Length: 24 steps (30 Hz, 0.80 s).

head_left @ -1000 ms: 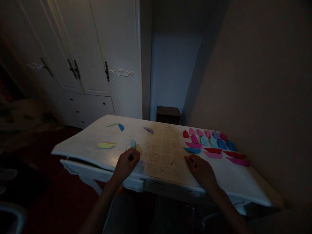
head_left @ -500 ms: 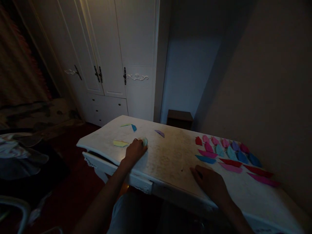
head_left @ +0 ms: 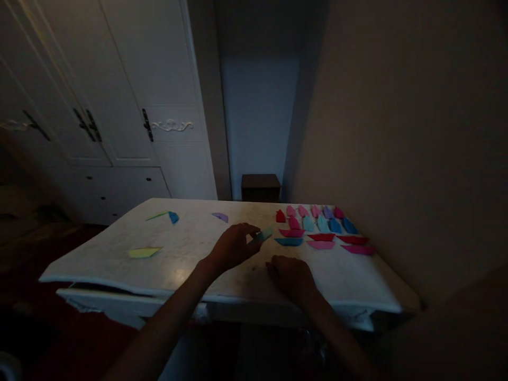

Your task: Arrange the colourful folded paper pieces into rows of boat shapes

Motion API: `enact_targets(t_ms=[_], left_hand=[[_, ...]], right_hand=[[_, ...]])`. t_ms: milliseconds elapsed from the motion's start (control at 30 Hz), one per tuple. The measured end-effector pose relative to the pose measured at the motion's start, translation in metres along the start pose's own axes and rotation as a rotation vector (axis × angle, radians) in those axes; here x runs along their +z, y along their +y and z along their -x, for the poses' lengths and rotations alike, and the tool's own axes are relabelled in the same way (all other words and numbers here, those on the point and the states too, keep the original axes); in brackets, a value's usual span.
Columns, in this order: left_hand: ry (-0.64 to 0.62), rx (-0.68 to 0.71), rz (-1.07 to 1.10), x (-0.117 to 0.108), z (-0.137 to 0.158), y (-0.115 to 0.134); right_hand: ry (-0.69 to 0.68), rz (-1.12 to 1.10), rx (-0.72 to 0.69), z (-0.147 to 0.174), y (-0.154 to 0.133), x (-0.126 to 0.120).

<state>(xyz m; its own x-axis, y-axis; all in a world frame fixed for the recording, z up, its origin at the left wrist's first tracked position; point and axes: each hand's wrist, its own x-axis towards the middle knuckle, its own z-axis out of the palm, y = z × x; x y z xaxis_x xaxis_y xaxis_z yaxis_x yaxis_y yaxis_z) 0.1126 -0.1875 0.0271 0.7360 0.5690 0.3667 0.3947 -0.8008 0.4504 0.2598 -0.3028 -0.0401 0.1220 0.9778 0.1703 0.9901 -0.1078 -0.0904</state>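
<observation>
Pinched between the thumb and fingers of my left hand [head_left: 234, 246] is a pale green folded paper piece [head_left: 264, 234], held just above the middle of the table. My right hand [head_left: 292, 275] rests on the tabletop close by, its fingers curled in and nothing visible in them. Beyond it, rows of folded paper pieces lie on the right side, among them a blue one [head_left: 289, 242], a red one [head_left: 280, 216] and a pink one [head_left: 321, 245]. On the left lie a yellow folded paper [head_left: 143, 253], a small blue one [head_left: 173, 217] and a purple one [head_left: 220, 217].
The white table [head_left: 103, 264] has a drawer front [head_left: 107, 301] slightly out at its near left edge. A white wardrobe [head_left: 174, 164] stands behind, and a brown low cabinet [head_left: 260, 181] in the recess. A wall [head_left: 397, 159] borders the right side.
My left hand has lifted the pale green paper piece off the table and carried it right, towards my right hand. The view has turned right. My right hand stays on the table.
</observation>
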Motion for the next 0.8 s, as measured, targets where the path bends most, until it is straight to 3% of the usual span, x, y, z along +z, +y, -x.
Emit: enact_targets(t_ms=[133, 300, 433, 567, 800], left_hand=[[-0.173, 0.202, -0.01, 0.033, -0.041, 0.059], [-0.367, 0.359, -0.044, 0.087, -0.082, 0.112], [-0.438, 0.449, -0.117, 0.131, -0.101, 0.132], [-0.493, 0.528, -0.202, 0.162, -0.11, 0.144], [-0.436, 0.484, -0.271, 0.173, -0.111, 0.161]], right_hand=[[0.047, -0.066, 0.004, 0.002, 0.002, 0.005], [0.31, -0.185, -0.1, 0.002, 0.009, 0.026], [0.284, -0.304, -0.075, 0.005, 0.017, 0.039], [0.192, -0.427, -0.069, 0.01, 0.02, 0.035], [0.194, -0.493, -0.081, 0.004, 0.021, 0.037]])
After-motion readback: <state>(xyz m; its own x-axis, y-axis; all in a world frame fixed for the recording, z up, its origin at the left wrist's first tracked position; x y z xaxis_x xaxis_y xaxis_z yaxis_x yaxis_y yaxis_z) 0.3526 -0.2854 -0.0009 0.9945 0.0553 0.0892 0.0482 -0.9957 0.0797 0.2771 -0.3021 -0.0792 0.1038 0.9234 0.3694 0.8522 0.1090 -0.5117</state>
